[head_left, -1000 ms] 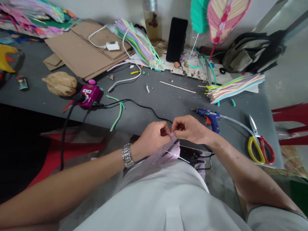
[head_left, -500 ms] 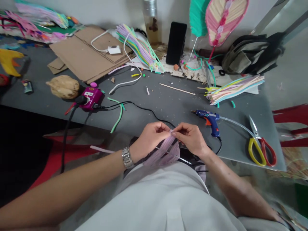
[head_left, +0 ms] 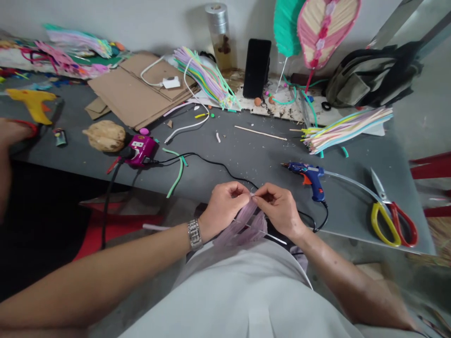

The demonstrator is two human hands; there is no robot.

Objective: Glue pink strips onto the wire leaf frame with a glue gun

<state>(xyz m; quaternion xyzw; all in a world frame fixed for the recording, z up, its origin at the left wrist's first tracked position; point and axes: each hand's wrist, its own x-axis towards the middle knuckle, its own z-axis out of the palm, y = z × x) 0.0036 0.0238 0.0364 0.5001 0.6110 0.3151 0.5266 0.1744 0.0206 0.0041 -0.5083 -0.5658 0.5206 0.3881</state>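
The left hand (head_left: 223, 204), a steel watch (head_left: 194, 234) on its wrist, and the right hand (head_left: 278, 209) meet just above the person's pale shirt (head_left: 243, 300). Thumb and forefinger of each hand press in from either side, pinching the gathered top of a bunch of purple strips (head_left: 243, 230), whose lower part fans down toward the lap. A thin pale rod (head_left: 273, 236) pokes out among them. That two-handed pinch looks unchanged from a moment ago.

Just past the hands, a black cord (head_left: 211, 163) crosses the worktop (head_left: 246, 159). To the right lie a blue glue gun (head_left: 308, 176) and scissors (head_left: 385, 223) with yellow and red handles, their blades apart. To the left are loose green strips (head_left: 178, 171) and a magenta device (head_left: 141, 151), with a tan gourd (head_left: 104, 136) beyond.

What has just changed is at the far left edge: another person's blurred hand (head_left: 10, 134) has come into view near a yellow glue gun (head_left: 33, 104).

Farther back are flat cardboard (head_left: 141, 96), a sheaf of multicoloured strips (head_left: 347, 131), a black phone (head_left: 256, 68), and a pink leaf shape (head_left: 326, 30) against the wall.
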